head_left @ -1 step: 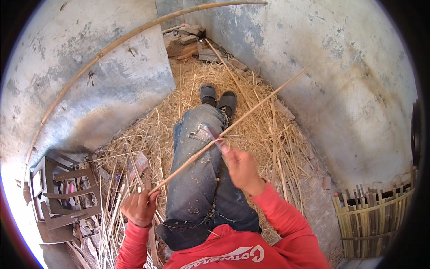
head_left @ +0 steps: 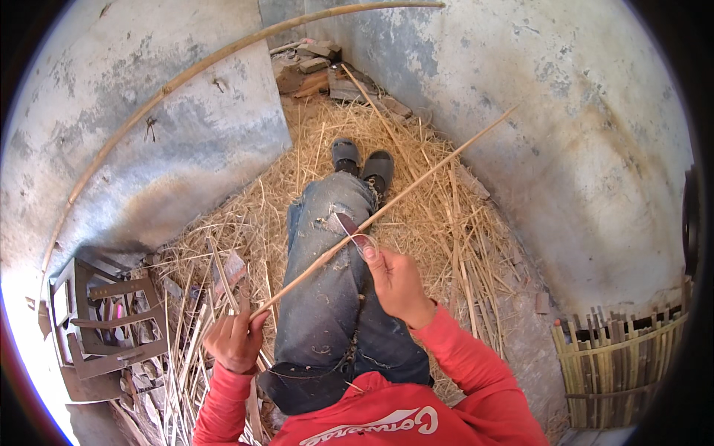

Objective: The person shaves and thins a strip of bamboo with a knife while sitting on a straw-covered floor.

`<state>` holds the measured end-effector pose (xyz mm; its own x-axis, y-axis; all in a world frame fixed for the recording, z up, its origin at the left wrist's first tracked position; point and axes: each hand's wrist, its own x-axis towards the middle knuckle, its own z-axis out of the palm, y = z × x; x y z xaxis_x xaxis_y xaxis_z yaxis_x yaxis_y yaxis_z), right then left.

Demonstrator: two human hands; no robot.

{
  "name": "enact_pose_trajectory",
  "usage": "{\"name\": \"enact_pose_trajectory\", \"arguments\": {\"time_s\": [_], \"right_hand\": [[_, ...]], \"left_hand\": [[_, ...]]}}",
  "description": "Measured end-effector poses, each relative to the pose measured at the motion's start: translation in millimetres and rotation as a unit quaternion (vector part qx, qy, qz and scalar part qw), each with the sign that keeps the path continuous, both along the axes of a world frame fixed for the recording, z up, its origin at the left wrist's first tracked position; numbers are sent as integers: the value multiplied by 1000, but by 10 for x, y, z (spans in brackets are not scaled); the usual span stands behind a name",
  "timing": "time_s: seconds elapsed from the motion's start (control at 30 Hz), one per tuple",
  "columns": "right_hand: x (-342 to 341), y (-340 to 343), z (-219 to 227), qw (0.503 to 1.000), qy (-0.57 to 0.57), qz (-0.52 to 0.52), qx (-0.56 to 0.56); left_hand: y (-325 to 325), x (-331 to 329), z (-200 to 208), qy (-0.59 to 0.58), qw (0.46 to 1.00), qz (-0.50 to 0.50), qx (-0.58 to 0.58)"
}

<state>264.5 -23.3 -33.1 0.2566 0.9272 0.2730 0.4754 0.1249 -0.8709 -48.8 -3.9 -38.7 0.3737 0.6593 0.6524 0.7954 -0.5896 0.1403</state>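
Note:
A long, thin bamboo strip slants across my thighs, from lower left up to the right. My left hand is closed round its near end, beside my left thigh. My right hand grips a knife, thumb laid along the handle. The dark blade crosses the strip over my legs and touches it, its tip pointing up and left. A thin curl of shaving shows by the blade. The strip's far end sticks out freely toward the right wall. Under it, my worn jeans carry bits of shavings.
Pale shavings cover the floor round my feet. A long bamboo pole arcs along the left wall. At lower left stands a brown frame-like stool, with split strips beside it. A slatted bamboo basket stands at lower right; bricks lie in the far corner.
My right hand and the knife have shifted slightly down and left along the strip. My left hand has moved only a little, still on the near end.

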Motion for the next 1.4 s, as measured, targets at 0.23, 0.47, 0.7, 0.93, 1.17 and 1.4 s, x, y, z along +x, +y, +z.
{"name": "enact_pose_trajectory", "arguments": {"time_s": [0.23,0.47,0.7,0.93,1.17,1.4], "right_hand": [[-278,-103,5,991,52,112,-60],[217,-83,192,957,245,47,-151],[1227,239,132,973,-110,-200,21],[2166,602,48,936,-129,-321,69],[1363,561,260,966,-136,-220,-20],[348,129,42,992,-88,-93,5]], "left_hand": [[10,300,-12,-47,997,-23,-51],[42,152,21,-56,997,-21,-48],[-51,-1021,-386,57,997,15,55],[-267,-1886,-555,123,992,33,21],[-50,-1786,-389,139,988,7,61],[50,-1057,-248,95,994,-14,50]]}}
